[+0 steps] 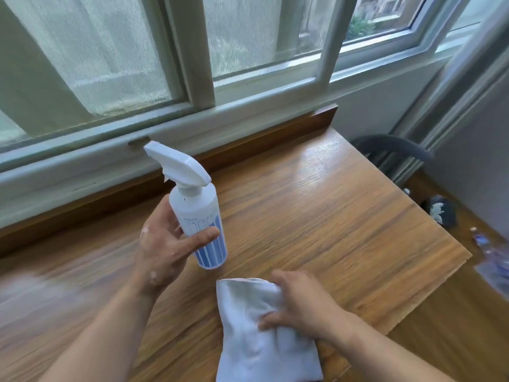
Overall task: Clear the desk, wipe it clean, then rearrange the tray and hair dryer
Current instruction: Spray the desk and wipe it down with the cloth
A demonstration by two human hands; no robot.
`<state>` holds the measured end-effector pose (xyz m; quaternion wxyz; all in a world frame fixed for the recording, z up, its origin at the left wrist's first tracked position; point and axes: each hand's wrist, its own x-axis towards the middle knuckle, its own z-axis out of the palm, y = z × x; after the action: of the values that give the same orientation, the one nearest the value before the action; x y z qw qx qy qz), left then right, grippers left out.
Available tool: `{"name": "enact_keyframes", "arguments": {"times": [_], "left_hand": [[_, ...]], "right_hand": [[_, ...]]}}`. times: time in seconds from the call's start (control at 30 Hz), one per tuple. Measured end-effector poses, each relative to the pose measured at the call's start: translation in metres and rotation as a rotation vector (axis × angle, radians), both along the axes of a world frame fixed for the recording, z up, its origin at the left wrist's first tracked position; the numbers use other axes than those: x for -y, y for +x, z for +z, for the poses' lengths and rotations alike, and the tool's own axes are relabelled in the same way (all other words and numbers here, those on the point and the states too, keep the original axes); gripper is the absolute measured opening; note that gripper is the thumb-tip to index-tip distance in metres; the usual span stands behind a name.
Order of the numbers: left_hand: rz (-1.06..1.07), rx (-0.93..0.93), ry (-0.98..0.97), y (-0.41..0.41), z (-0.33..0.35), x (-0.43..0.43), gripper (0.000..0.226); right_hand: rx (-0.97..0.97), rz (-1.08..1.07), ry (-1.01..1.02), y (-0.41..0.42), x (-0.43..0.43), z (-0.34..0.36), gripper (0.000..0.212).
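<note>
A white spray bottle with blue stripes and a white trigger head is held upright above the wooden desk by my left hand, nozzle turned left toward the window. My right hand grips a folded white cloth that lies on the desk near its front edge. No tray or hair dryer shows in this view.
A window with a white frame runs along the desk's back edge. A dark chair stands past the desk's right end. On the floor at the right lie a dark item and a plastic bottle.
</note>
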<state>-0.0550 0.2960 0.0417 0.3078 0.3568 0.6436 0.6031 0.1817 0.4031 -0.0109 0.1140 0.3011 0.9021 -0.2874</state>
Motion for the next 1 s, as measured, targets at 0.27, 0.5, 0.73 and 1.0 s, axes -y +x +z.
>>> {"name": "enact_keyframes", "arguments": {"times": [0.27,0.5,0.73,1.0], "left_hand": [[0.017,0.001,0.047,0.000,-0.001,-0.031,0.069],[0.088,-0.065,0.008,0.028,0.007,-0.073,0.069],[0.279,-0.080,-0.031,0.069,0.001,-0.142,0.075],[0.540,-0.100,-0.121,0.097,-0.011,-0.225,0.063]], "right_hand": [[-0.082,-0.007,-0.119,-0.004,-0.039,0.009,0.059],[-0.155,0.022,-0.111,0.003,-0.122,0.021,0.054],[-0.225,0.089,-0.186,0.021,-0.238,0.018,0.049],[-0.208,0.245,-0.174,0.035,-0.342,0.016,0.050]]}}
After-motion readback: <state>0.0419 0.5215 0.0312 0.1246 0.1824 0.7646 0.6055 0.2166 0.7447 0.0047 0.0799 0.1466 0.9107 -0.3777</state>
